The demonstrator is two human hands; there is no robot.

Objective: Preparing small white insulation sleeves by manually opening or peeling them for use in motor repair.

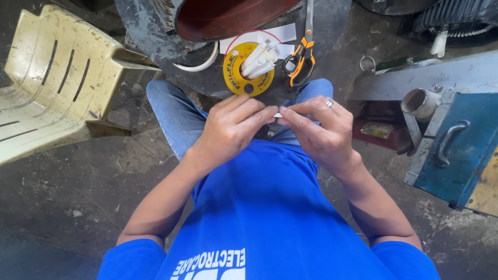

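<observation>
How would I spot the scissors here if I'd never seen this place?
Find the dark round worktop just beyond the person's knees. On it, right of the yellow tape reel, lie the scissors: the only thing there with orange-and-black handles, blades pointing away.

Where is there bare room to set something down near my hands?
Bare floor lies between the plastic chair and your left arm. A smaller patch lies below the blue box, right of your right arm. The round top ahead is crowded: yellow spool, white strips, scissors. Both hands, left and right, pinch a small white piece.
</observation>
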